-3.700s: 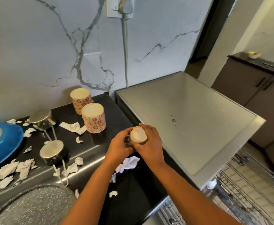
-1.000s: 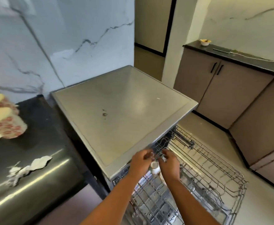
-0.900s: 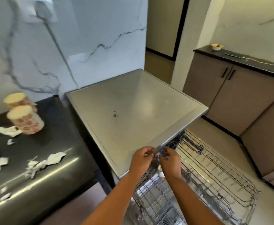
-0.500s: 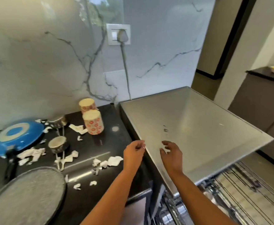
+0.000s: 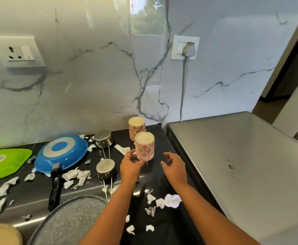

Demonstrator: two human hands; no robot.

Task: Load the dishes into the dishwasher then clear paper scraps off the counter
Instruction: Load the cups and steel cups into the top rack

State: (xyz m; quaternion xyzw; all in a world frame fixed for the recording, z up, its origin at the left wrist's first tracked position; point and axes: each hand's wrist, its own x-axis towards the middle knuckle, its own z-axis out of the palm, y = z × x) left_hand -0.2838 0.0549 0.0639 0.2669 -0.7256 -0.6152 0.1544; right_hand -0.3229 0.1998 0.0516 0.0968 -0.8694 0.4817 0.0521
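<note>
2 floral cups [image 5: 136, 128] stand upside down on the black counter [image 5: 153, 181], paper scraps [image 5: 171, 200] strewn about. The left grip [image 5: 130, 163] touches the nearer cup [image 5: 144, 147] at its base, fingers half-curled; clamped or not, I cannot tell. The right grip [image 5: 174, 167] hovers spread apart just beside it.

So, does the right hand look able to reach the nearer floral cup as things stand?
Probably yes: the right hand is open just right of the nearer floral cup, with only bare counter between; the left hand is at the cup's left side, out of its way.
</note>
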